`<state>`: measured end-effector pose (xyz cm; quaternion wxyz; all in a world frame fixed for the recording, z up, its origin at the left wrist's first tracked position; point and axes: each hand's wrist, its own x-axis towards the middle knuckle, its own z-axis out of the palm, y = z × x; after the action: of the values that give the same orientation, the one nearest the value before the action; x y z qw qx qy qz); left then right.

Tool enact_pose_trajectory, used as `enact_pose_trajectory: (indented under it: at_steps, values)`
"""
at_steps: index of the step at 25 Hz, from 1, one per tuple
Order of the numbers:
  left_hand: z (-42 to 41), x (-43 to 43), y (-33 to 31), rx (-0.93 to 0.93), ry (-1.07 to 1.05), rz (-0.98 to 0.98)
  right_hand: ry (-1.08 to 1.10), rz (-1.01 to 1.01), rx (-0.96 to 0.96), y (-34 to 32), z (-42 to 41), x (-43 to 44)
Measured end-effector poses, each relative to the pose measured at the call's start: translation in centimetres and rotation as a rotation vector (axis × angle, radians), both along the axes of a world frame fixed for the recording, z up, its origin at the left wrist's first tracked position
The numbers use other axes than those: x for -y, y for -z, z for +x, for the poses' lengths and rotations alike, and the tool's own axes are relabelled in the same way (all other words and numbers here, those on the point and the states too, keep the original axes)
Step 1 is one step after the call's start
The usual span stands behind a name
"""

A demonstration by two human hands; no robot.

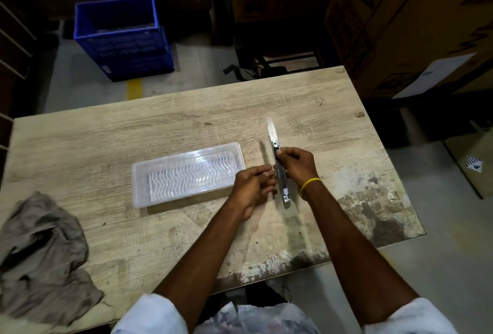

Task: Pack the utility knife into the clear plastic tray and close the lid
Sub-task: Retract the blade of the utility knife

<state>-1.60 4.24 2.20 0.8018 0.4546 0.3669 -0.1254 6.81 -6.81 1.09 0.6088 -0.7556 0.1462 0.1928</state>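
A utility knife (273, 133) with a metal body and a long blade run out is held above the wooden table (186, 120), blade pointing away from me. My right hand (296, 166) grips its body near the middle, a yellow band on that wrist. My left hand (253, 187) sits just left of the handle, fingertips curled and touching or nearly touching it. The clear plastic tray (186, 173), with a wavy ribbed surface, lies flat on the table left of both hands. Whether its lid is on I cannot tell.
A crumpled grey cloth (42, 253) lies on the table's near left corner. Beyond the far edge stand a blue plastic crate (122, 37) on the floor and large cardboard boxes (400, 26) at the right. The table's right edge is worn and stained.
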Motion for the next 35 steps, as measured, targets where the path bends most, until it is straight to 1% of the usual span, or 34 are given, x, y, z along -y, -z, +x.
enact_pose_trajectory:
  at_steps: [2, 5, 8, 12, 16, 22, 30, 35]
  values:
    - [-0.2, -1.9, -1.3, 0.07, -0.095, 0.005, -0.114, 0.089, 0.04, -2.7, 0.3, -1.7]
    - [-0.5, -4.9, -4.0, 0.198, -0.19, 0.028, -0.298, 0.151, 0.115, -6.3, -0.1, -5.0]
    - [-1.5, -7.9, -6.5, 0.298, -0.249, 0.088, -0.391, 0.221, 0.168, -8.5, -1.4, -8.4]
    - [-3.1, -11.4, -7.8, 0.277, -0.335, 0.229, -0.382, 0.268, 0.17, -9.5, -3.1, -12.5]
    - [-4.5, -13.7, -8.2, 0.254, -0.418, 0.275, -0.354, 0.299, 0.154, -9.7, -5.0, -15.6]
    - [-6.3, -16.6, -8.4, 0.235, -0.522, 0.261, -0.388, 0.285, 0.12, -9.9, -7.2, -18.0]
    - [-7.2, -18.1, -8.2, 0.226, -0.553, 0.258, -0.378, 0.244, 0.09, -9.4, -9.0, -17.6]
    - [-7.2, -18.4, -7.9, 0.184, -0.587, 0.281, -0.362, 0.22, 0.073, -9.0, -9.6, -17.1]
